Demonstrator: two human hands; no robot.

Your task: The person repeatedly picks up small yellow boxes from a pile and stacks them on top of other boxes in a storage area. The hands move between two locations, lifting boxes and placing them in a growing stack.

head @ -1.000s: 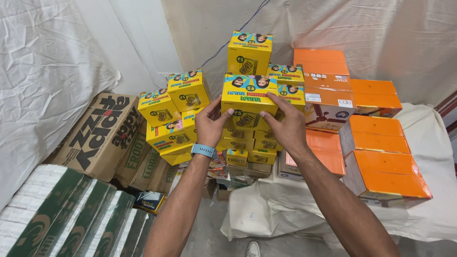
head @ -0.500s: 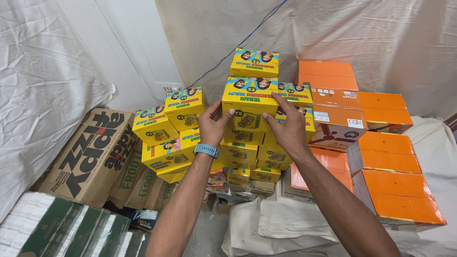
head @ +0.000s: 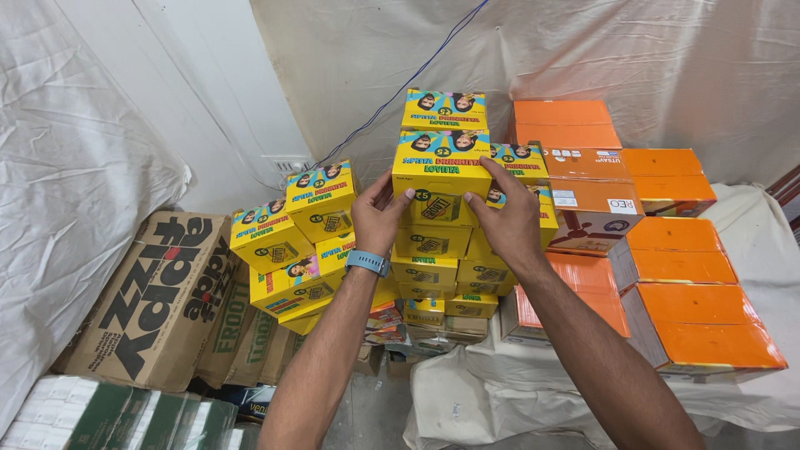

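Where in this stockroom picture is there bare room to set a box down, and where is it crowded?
Free: the flat top of the highest orange cartons beside the yellow stack, and floor between the brown cartons and white cloth. Crowded: where left hand and right hand grip the yellow box.

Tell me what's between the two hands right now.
In the head view, a yellow box sits between the left hand and right hand, gripped from both sides.

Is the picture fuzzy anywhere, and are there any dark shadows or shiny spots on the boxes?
Head view: mostly sharp, with even, soft light; the yellow box between the left hand and right hand is clear, with no strong glare; darker shadow sits low between the stacks near the brown cartons; the orange boxes look bright; straight edges bend slightly toward the frame's sides.
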